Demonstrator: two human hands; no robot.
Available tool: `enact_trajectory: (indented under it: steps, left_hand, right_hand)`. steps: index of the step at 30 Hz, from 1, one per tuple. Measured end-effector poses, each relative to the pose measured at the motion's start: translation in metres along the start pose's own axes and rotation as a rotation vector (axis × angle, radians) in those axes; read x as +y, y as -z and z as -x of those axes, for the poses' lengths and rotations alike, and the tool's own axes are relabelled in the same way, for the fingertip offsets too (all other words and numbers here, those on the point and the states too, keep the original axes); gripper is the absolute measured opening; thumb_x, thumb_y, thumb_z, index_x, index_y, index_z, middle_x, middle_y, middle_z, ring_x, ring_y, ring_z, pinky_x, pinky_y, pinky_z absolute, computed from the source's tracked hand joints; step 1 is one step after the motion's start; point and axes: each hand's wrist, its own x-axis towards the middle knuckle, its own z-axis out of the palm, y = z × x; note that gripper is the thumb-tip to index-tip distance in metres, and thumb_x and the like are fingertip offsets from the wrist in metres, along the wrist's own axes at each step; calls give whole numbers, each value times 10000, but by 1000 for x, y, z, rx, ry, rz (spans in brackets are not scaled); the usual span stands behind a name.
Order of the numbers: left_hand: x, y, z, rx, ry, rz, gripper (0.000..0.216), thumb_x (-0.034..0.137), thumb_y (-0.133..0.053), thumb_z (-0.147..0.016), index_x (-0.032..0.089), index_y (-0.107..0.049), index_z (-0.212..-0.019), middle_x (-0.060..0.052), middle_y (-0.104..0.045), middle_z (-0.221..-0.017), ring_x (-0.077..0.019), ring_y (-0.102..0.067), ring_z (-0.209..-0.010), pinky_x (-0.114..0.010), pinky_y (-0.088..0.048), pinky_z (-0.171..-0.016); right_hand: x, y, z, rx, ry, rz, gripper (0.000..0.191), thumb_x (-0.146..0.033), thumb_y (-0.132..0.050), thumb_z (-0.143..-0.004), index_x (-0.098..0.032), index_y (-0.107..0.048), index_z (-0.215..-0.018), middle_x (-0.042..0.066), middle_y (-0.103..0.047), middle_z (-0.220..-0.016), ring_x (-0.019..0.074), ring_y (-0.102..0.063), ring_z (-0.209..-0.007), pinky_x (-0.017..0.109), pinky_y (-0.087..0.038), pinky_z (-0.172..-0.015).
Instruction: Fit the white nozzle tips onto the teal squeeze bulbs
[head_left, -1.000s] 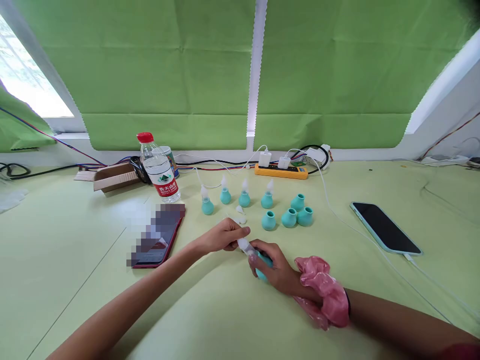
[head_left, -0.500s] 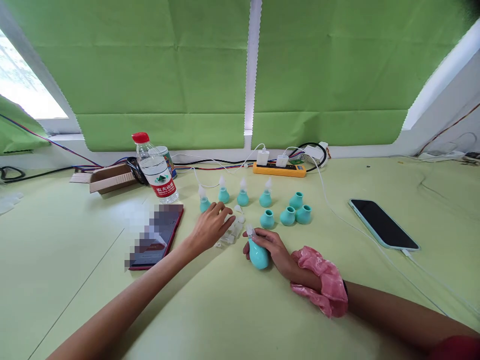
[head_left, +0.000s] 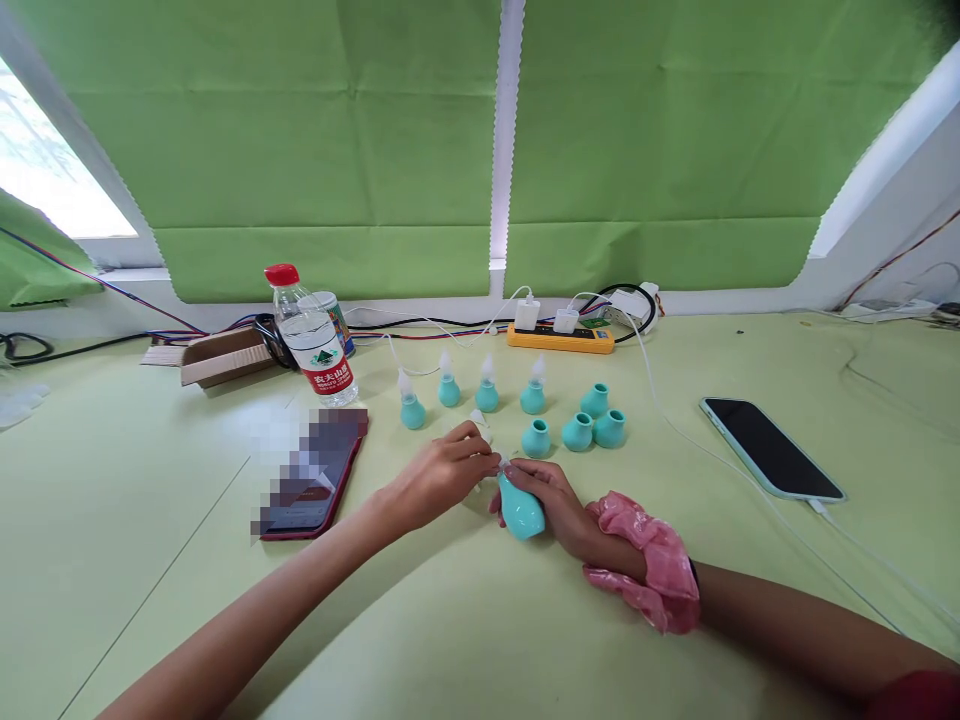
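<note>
A teal squeeze bulb [head_left: 523, 510] lies tilted in my right hand [head_left: 551, 492], whose fingers wrap round its neck. At the bulb's upper end, my left hand [head_left: 450, 470] has its fingertips pinched against the clear fitting; what they hold is too small and covered to make out. Small clear plastic parts [head_left: 480, 422] lie behind my left hand, mostly hidden by it. Farther back stand several teal bulbs with clear pointed tips, such as the tipped bulb [head_left: 487, 394]. To their right are several open-necked bulbs without tips, among them a bare bulb [head_left: 535, 439].
A dark phone [head_left: 319, 480] lies at left, near a water bottle [head_left: 322, 350], a can [head_left: 334, 318] and an open cardboard box [head_left: 229, 357]. Toward the back sits a yellow power strip [head_left: 559, 339] with chargers. Its white cable runs to another phone [head_left: 772, 448] at right.
My left hand has moved right and down from the loose clear parts to the tip of the held bulb, fingers now pinched. The bulb has tilted slightly in my right hand.
</note>
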Motion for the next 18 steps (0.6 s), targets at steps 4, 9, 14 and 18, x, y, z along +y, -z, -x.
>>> enact_trajectory:
  steps: [4, 9, 14, 18]
  left_hand:
    - [3, 1, 4, -100, -74, -211, 203, 100, -367, -839, 70, -565, -870, -97, -579, -749, -180, -463, -753, -268, -440, -576]
    - [4, -2, 2, -57, 5, -88, 202, 113, -378, -838, 93, -570, -779, -75, -573, -707, -160, -454, -722, -260, -441, -587]
    - [2, -6, 0, 103, 141, 187, 132, 139, -443, -820, 116, -570, -789, -62, -615, -743, -134, -487, -712, -252, -450, -633]
    - [-1, -6, 2, 71, 151, 128, 144, 146, -435, -827, 123, -572, -789, -53, -613, -724, -134, -488, -692, -249, -442, -613]
  right_hand:
    - [0, -1, 0, 25, 24, 16, 258, -407, -524, -746, -150, -537, -742, 6, -584, -549, 145, -551, -505, 260, -438, -489]
    - [-1, -1, 1, 56, 107, 111, 260, -403, -552, -723, -148, -552, -769, 1, -574, -578, 151, -555, -567, 264, -434, -540]
    - [-3, -2, 3, 78, 142, 155, 237, -388, -536, -741, -152, -553, -761, -3, -568, -597, 142, -543, -589, 253, -421, -562]
    - [-2, -3, 3, 91, 136, 168, 236, -390, -541, -735, -154, -542, -737, -5, -558, -591, 147, -541, -601, 254, -416, -570]
